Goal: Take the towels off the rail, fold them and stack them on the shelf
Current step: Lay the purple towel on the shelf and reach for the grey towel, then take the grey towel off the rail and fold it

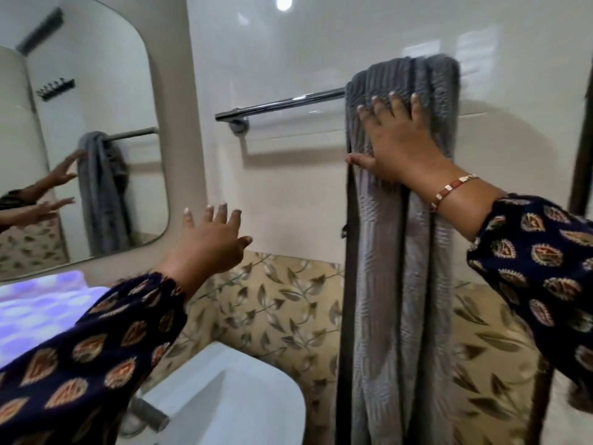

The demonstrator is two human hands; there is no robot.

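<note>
A grey textured towel (391, 284) hangs bunched over the right part of a chrome rail (279, 104) on the white tiled wall. My right hand (398, 139) lies flat on the towel just below the rail, fingers spread and straight, thumb at the towel's left edge. My left hand (208, 239) is raised in the air left of the towel, fingers spread, touching nothing. The rail's right end is hidden behind the towel. No shelf is in view.
A white washbasin (231, 396) with a metal tap (144, 412) sits below my left arm. A rounded mirror (80, 130) at the left reflects the towel and both hands. Leaf-patterned tiles (282, 303) cover the lower wall.
</note>
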